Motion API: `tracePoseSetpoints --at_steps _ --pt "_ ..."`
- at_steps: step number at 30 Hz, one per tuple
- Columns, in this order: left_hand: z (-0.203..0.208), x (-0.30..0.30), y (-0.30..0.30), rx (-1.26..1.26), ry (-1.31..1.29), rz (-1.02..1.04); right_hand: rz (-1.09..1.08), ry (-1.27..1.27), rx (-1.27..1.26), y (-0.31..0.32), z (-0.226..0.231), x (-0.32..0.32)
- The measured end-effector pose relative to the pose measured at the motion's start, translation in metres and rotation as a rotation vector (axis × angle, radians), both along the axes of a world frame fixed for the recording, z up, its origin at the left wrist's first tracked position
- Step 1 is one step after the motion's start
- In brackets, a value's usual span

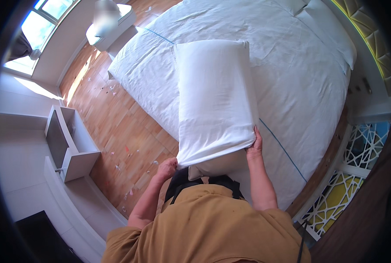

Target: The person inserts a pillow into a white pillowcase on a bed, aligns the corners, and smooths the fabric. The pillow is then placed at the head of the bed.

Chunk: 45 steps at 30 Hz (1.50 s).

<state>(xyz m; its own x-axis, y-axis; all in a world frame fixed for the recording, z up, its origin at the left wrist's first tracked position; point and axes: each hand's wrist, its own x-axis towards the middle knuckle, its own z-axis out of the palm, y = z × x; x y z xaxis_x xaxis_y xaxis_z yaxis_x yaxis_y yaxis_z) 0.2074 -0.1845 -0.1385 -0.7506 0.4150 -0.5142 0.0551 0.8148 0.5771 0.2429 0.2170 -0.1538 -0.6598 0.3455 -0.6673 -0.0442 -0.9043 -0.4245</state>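
Note:
A white pillowcase [215, 92] covers most of a pillow, whose beige end [219, 165] pokes out of the opening close to my body. My left hand [167, 168] is closed on the left corner of the pillowcase's hem. At the opposite side of the opening, my right hand [254, 143] grips the hem, thumb along the edge and the other fingers partly hidden by the cloth. Between the two hands the hem runs taut and slanted. The covered pillow's far end extends over the white bed sheet [292, 83].
A large rounded bed with a blue line across its sheet fills the middle and right. More white pillows [325, 26] are at the far right by the padded headboard [366, 33]. Scraps litter the wooden floor [116, 131]. An open cabinet [79, 164] stands left; lattice panels [336, 197] stand right.

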Motion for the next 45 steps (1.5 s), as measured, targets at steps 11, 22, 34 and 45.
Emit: tracePoseSetpoints --at_steps 11,22,34,45 --pt "0.022 0.000 0.054 -0.133 0.023 -0.348 -0.175 0.062 -0.061 0.003 -0.002 -0.014" --pt "-0.012 0.026 0.169 0.586 -0.982 0.041 -0.044 0.027 -0.277 -0.022 0.019 0.061" --pt "-0.031 0.043 0.161 0.653 -0.913 0.022 0.066 0.097 -0.384 -0.029 0.029 0.049" --pt "0.008 -0.022 0.139 1.423 -1.161 1.319 0.184 0.011 -0.496 -0.056 0.007 0.073"
